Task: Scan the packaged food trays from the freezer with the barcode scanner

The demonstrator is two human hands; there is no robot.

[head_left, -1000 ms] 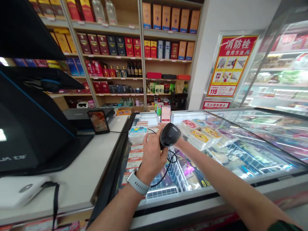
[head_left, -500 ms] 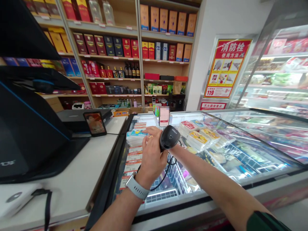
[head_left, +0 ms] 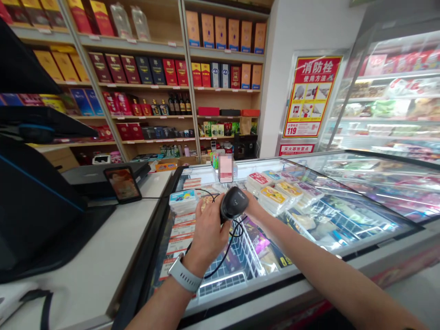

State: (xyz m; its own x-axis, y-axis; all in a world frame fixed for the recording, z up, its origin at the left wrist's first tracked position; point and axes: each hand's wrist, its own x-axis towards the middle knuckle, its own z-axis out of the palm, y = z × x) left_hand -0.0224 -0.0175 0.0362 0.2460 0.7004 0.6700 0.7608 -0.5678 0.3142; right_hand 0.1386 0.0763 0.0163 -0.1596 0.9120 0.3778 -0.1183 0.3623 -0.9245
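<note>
My left hand point(head_left: 210, 227), with a grey-banded watch on its wrist, is wrapped round a black handheld scanner point(head_left: 234, 203) above the glass-topped freezer. A thin black cable point(head_left: 225, 256) loops below it. My right hand point(head_left: 252, 205) is directly behind the scanner; its fingers are hidden. Left of the hands lies a stack of blue-labelled packs point(head_left: 183, 200) on the glass. Packs with yellow labels point(head_left: 274, 196) and a red label point(head_left: 258, 179) lie to the right. Beyond the scanner, a phone with a pink screen point(head_left: 226, 168) stands upright.
Price labels point(head_left: 179, 246) line the freezer's left side. On the left, a counter point(head_left: 137, 238) bears a black terminal point(head_left: 44, 211) and a propped phone point(head_left: 123, 184). Shelves of boxes point(head_left: 206, 50) stand behind, and a refrigerated display point(head_left: 395, 105) is at the right.
My right hand has drawn back from the blue-labelled packs to behind the scanner. The view has shifted, and my left hand still holds the scanner.
</note>
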